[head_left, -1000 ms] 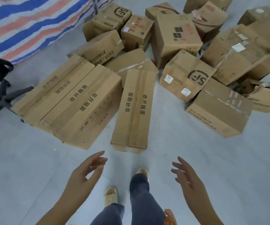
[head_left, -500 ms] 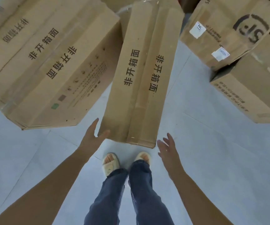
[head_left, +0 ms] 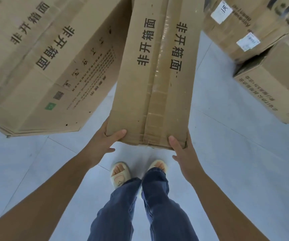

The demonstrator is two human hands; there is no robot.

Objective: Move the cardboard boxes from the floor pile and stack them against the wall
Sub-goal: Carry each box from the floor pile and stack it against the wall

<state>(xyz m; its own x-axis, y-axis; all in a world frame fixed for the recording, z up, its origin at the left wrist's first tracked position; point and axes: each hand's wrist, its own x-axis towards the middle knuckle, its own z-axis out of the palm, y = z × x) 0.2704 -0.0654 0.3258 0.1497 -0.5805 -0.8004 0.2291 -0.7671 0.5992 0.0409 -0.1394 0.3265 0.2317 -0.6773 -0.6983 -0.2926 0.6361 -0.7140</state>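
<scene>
Two hands clamp only the near corners of the long box [head_left: 154,80] at frame center, left hand [head_left: 103,141] and right hand [head_left: 183,152], so it may slip or drag against the big box [head_left: 50,66] upper left.

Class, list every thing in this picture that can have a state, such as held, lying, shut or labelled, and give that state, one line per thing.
Narrow box: taped shut, near end gripped at both corners.
Left hand: grips near left corner.
Right hand: grips near right corner.
Wide box: lying beside it, unheld.
Labelled box: closed, two white labels.
Far-right box: on floor, unheld.
</scene>
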